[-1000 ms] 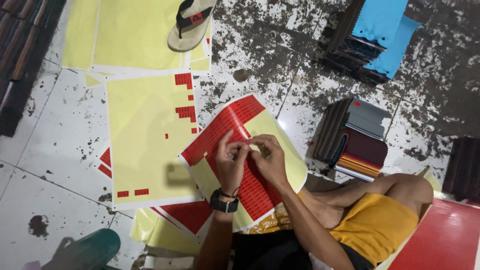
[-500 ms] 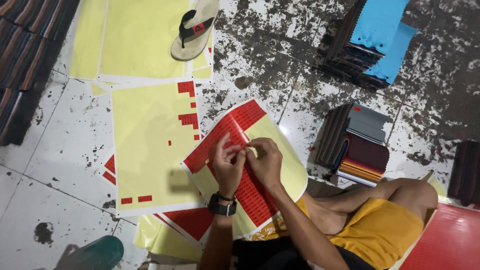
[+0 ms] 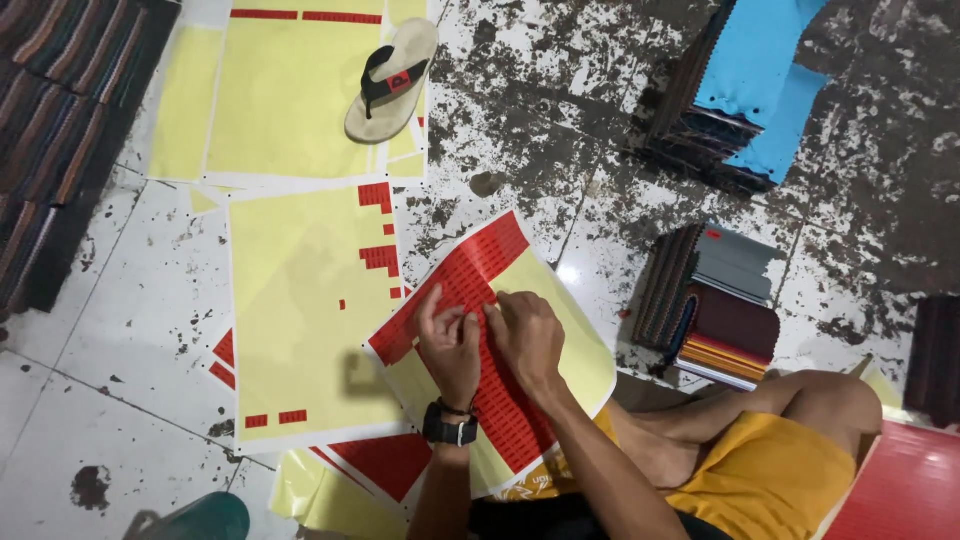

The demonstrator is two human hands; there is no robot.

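A sheet of small red stickers on yellow backing point(image 3: 455, 275) rests on my lap and the floor in front of me. My left hand point(image 3: 448, 350), with a black watch on its wrist, and my right hand point(image 3: 527, 338) are both on the sheet. Their fingertips meet and pinch at one spot on the red band. I cannot make out whether a single sticker is lifted between them. My bent leg in yellow shorts point(image 3: 770, 470) lies to the right.
Mostly peeled yellow backing sheets point(image 3: 300, 320) lie on the stained tile floor to the left, with a sandal point(image 3: 392, 80) on the far one. Striped fabric point(image 3: 50, 130) lies at the left edge. Fabric sample stacks point(image 3: 720, 310) and blue ones point(image 3: 760, 80) stand at right.
My hands stay pinched together on the sticker sheet with only small finger movements. The view has shifted slightly.
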